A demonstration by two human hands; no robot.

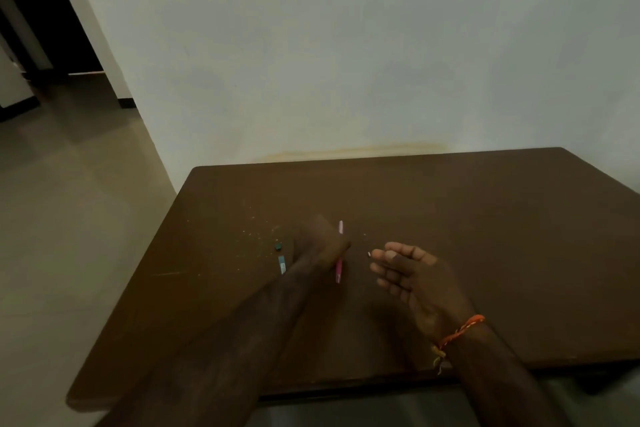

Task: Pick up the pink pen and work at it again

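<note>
Here the left hand (320, 246) is curled round a pink pen (339, 253), gripping it at the middle so that the pale upper end sticks up past the knuckles and the darker pink lower end points down toward the near edge of the brown tabletop (485, 236). The hand is blurred, so how each finger lies on the pen cannot be told. The right hand (412, 274) hangs just beside it, palm turned up and toward the left, its fingers (388, 269) loosely spread and relaxed, holding nothing. A tiny white speck (369, 254) shows at the tip of the nearest finger, between the two hands; whether it touches the finger or lies on the tabletop cannot be told. An orange thread band (460, 329) is tied round the right wrist, with a yellowish tail hanging off it.

Just left of the left hand, on the tabletop, lies a small dark green block (277, 246), and below it a light blue strip (282, 264) partly covered by the left forearm. Pale crumbs (256, 236) are scattered farther left. Behind the tabletop stands a pale wall (346, 45), and beige floor (69, 218) lies to the left
</note>
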